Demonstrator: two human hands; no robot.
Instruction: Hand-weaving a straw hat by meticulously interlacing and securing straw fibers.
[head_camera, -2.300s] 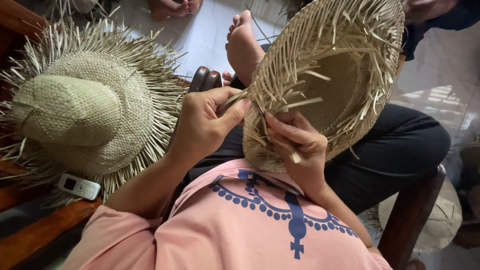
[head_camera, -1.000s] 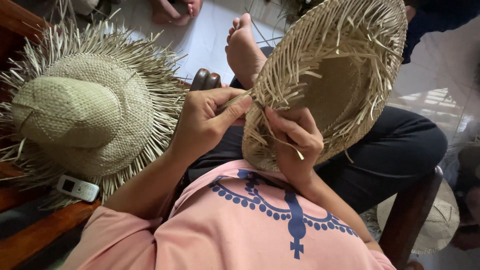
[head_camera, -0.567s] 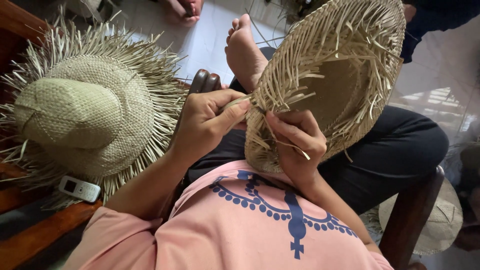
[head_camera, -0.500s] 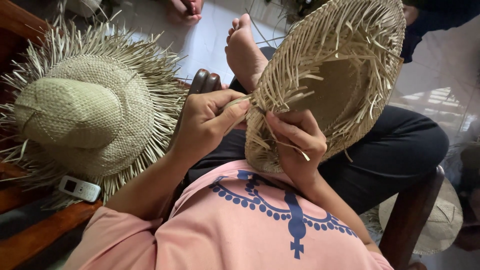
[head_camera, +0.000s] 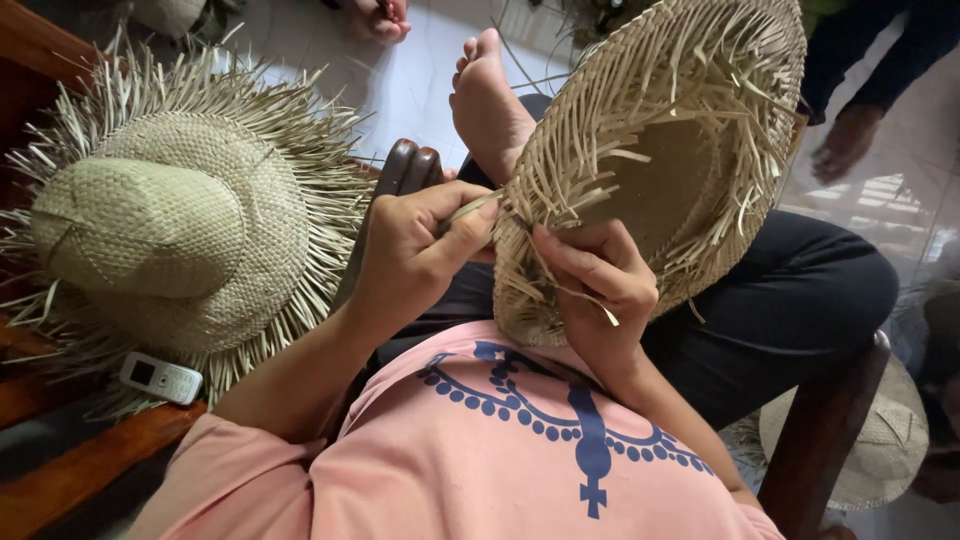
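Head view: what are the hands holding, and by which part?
Right hand grips the unfinished woven straw hat at its frayed brim; left hand pinches one loose strand there.

A dark wooden bench (head_camera: 70, 470) runs along the far side of the left hand (head_camera: 420, 250), and a finished straw hat (head_camera: 170, 240) with a ragged, untrimmed fringe lies crown-up on it. A small white phone (head_camera: 160, 377) rests on the bench at that hat's near edge, below and outward of the left hand. Beyond both hands lies a pale tiled floor (head_camera: 400, 90).
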